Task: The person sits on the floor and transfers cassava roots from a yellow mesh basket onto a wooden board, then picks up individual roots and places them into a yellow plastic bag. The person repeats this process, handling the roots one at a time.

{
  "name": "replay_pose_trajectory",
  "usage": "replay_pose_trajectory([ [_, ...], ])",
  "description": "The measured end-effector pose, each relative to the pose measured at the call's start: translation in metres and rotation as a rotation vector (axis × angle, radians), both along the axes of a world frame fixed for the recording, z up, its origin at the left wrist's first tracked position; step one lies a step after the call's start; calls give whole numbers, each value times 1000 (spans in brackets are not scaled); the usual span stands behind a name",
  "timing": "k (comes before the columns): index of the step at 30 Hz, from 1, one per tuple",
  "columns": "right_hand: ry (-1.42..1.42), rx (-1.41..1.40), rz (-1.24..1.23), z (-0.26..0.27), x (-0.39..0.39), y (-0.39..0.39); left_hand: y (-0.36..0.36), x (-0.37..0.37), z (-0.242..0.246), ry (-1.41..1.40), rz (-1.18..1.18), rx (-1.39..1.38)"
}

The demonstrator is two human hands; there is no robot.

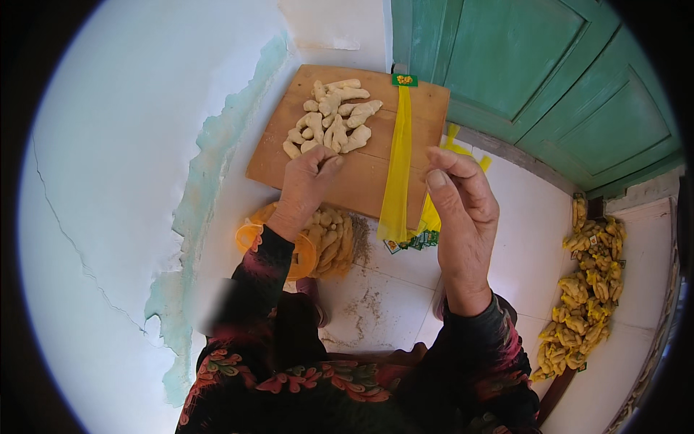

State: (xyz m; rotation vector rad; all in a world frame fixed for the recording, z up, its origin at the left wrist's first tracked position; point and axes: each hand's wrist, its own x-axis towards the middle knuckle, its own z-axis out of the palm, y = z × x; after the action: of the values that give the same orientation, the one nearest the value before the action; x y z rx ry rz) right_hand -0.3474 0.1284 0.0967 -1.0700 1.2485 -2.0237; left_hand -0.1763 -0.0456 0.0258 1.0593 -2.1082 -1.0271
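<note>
My left hand (306, 182) is over the near left part of a wooden board (358, 182), at the lower edge of a pile of ginger roots (336, 116). Its fingers are curled in and the thumb points right; the underside is hidden, so I cannot tell whether it holds anything. To the right, my right hand (461, 217) is raised with thumb and forefinger tips a little apart and nothing visible between them. Between the hands, a flat yellow mesh bag (398, 163) lies along the board, a green picture label (405, 80) at its far end.
Below the board, an orange container (303, 257) stands beside an orange mesh sack of ginger (331, 238). More labels (423, 240) are by the board's near right edge. Bagged ginger (588, 293) is piled at right. A peeling wall (124, 179) and green door (515, 59) border the space.
</note>
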Motion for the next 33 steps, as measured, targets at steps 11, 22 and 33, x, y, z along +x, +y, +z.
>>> replay_pose_trajectory([
  [11,-126,-423,926,101,22,74,115,-14,12,-391,-264,-296],
  [22,-279,-334,832,84,5,73,90,-36,-23,-387,-256,-394],
  [33,-421,186,207,45,-9,25,93,-30,-18,-329,-312,-600],
])
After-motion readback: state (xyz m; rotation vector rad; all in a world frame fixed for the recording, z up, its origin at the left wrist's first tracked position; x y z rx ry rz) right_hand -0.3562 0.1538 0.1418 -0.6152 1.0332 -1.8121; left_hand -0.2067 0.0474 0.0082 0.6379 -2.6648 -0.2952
